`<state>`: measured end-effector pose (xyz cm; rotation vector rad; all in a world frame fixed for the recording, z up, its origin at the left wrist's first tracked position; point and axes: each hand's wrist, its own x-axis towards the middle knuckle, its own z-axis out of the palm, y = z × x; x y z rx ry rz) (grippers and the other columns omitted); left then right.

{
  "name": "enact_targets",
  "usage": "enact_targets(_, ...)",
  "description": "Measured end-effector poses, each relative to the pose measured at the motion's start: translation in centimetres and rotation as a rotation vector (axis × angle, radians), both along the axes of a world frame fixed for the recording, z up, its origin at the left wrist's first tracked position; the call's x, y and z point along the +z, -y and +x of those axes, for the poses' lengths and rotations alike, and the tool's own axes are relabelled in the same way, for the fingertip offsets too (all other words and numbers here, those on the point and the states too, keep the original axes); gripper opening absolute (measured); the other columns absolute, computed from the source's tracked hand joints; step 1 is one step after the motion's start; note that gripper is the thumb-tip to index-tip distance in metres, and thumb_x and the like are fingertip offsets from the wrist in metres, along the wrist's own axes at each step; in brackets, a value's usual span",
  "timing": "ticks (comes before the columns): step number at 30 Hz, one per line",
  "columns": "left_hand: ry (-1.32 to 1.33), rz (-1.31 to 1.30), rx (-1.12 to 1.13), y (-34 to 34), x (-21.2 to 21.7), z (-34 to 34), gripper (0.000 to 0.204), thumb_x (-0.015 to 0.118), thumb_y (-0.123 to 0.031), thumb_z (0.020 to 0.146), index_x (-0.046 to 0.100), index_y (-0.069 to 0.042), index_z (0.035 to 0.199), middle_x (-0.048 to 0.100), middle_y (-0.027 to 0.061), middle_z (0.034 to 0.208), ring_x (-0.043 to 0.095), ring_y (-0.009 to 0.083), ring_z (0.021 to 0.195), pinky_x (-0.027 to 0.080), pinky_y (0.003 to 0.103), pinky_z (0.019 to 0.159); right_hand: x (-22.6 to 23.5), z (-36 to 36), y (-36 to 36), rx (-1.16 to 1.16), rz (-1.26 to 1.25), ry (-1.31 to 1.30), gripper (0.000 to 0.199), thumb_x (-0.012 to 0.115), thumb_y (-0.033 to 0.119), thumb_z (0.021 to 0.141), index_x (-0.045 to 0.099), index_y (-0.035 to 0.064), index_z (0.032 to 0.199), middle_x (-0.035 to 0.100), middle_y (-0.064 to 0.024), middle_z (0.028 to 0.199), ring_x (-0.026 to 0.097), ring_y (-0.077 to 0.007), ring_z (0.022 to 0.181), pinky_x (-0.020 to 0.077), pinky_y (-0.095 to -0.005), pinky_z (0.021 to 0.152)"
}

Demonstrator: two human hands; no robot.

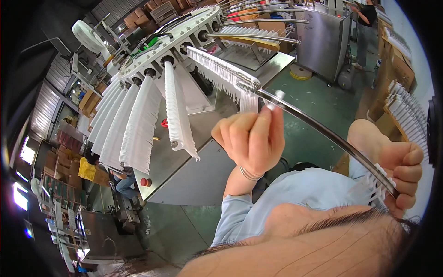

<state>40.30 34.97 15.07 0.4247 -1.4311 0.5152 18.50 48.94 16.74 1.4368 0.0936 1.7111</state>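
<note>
A long metal rod (318, 122) slants from the round machine down to the right. Its far part carries a dense row of thin white pieces (217, 64), packed side by side. Close to the rod's middle, my left hand (254, 138) is closed, thumb and finger pinching a small white piece (272, 105). At the rod's near end, my right hand (392, 173) curls its fingers around the tip. A few loose white strips (376, 187) hang there beside its fingers. What these white pieces are, I cannot make out.
The round machine (184, 34) bears several more rods, many loaded with white pieces (140, 120). A red button (146, 182) sits on its table corner. Beyond are a steel cabinet (320, 44), a standing person (367, 27) and racks of white pieces (408, 111). A white fan (87, 36) stands left.
</note>
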Motion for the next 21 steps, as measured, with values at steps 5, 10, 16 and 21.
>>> enact_targets(5, 0.167, -0.078, -0.165, -2.1, -0.8, -2.1, 0.025, 0.076, -0.021, 0.070, 0.062, -0.006, 0.084, 0.054, 0.0027, 0.075, 0.048, 0.0186, 0.062, 0.035, 0.030, 0.067, -1.7, -1.7, 0.9, 0.146, 0.133, 0.027, 0.045, 0.051, 0.062, 0.081, 0.047, 0.0203, 0.065, 0.033, 0.0076, 0.052, 0.028, -0.0087, 0.052, 0.0181, -0.0249, 0.053)
enact_targets(10, 0.431, 0.147, -0.921, 0.0, -4.3, -4.5, 0.036, 0.069, -0.036, 0.078, 0.058, -0.003, 0.089, 0.054, 0.0063, 0.084, 0.051, 0.0217, 0.073, 0.039, 0.032, 0.071, -4.8, -2.3, 6.1, 0.632, 0.256, 0.541, 0.033, 0.057, 0.035, 0.084, 0.043, 0.0163, 0.061, 0.036, 0.0052, 0.057, 0.032, -0.0088, 0.056, 0.0261, -0.0278, 0.057)
enact_targets(16, 0.418, 0.753, -0.997, 4.6, -5.0, -15.3, 0.055, 0.066, -0.036, 0.081, 0.050, 0.002, 0.117, 0.055, 0.0113, 0.108, 0.054, 0.0246, 0.094, 0.043, 0.032, 0.082, -11.0, -6.7, 17.4, 1.301, 1.007, 0.632, 0.034, 0.044, 0.034, 0.095, 0.045, 0.0084, 0.072, 0.047, -0.0015, 0.063, 0.041, -0.0115, 0.058, 0.0344, -0.0270, 0.053)
enact_targets(21, 0.224, 1.146, -0.915, 12.4, -9.5, -24.1, 0.045, 0.057, -0.015, 0.087, 0.043, 0.003, 0.126, 0.048, 0.0158, 0.122, 0.048, 0.0231, 0.112, 0.037, 0.032, 0.096, -13.2, -12.3, 25.3, 1.426, 1.411, 0.651, 0.029, 0.049, 0.031, 0.094, 0.056, 0.0049, 0.083, 0.056, -0.0030, 0.070, 0.050, -0.0083, 0.059, 0.0410, -0.0235, 0.055)
